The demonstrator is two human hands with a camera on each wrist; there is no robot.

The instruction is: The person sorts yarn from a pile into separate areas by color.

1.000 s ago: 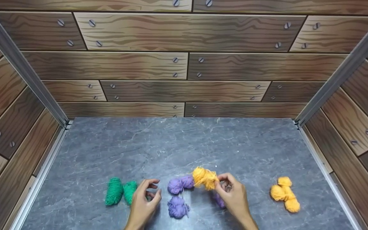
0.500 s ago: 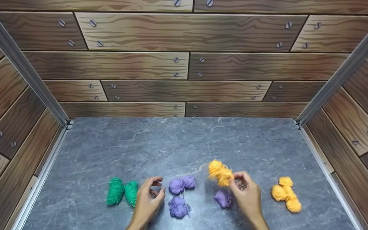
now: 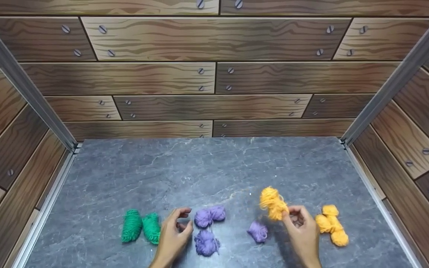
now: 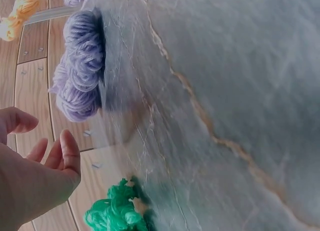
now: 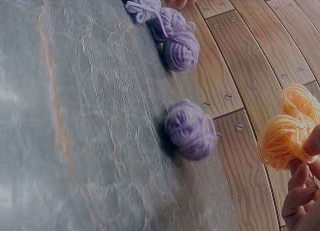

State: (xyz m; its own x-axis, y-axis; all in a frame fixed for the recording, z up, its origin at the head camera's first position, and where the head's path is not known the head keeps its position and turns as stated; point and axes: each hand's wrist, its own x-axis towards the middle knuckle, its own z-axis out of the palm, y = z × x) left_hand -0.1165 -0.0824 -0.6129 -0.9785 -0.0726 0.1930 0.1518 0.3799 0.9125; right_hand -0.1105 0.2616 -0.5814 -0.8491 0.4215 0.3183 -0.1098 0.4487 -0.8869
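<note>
My right hand (image 3: pixel 304 230) pinches a yellow yarn bundle (image 3: pixel 273 203) between thumb and fingers, held above the table. In the right wrist view that yellow bundle (image 5: pixel 290 136) hangs at the right edge. A single purple yarn ball (image 3: pixel 258 232) lies to the left of this hand. Empty, with fingers loosely bent, my left hand (image 3: pixel 175 232) hovers between the green yarn bundles (image 3: pixel 131 225) and a purple yarn group (image 3: pixel 206 242). Another purple bundle (image 3: pixel 209 216) lies just behind that one. In the left wrist view the left hand (image 4: pixel 40 176) touches nothing.
Several yellow yarn balls (image 3: pixel 332 225) lie clustered at the right, close to my right hand. The grey marbled table (image 3: pixel 214 167) stretches back to a wood-patterned wall (image 3: pixel 214 78). Metal posts (image 3: pixel 24 74) stand at both corners, with side walls beyond them.
My right hand has carried the yellow yarn bundle rightward, away from the purple group, uncovering the single purple ball. The left hand has shifted slightly right and stays empty.
</note>
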